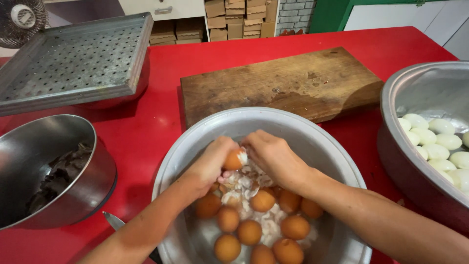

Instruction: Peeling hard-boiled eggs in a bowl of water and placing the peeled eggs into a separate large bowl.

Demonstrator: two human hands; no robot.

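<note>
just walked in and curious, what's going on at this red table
A person is peeling a brown boiled egg over a wide metal basin, with the left hand gripping it and the right hand working at the shell. Unpeeled brown eggs and shell bits lie in the basin. Peeled white eggs sit in a second metal basin on the right.

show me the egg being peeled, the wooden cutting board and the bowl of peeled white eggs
egg being peeled [234, 160], head view, on its brown shell between the two hands
wooden cutting board [283, 83], head view, on its bare top face
bowl of peeled white eggs [420, 88], head view, on its inner metal wall
</note>
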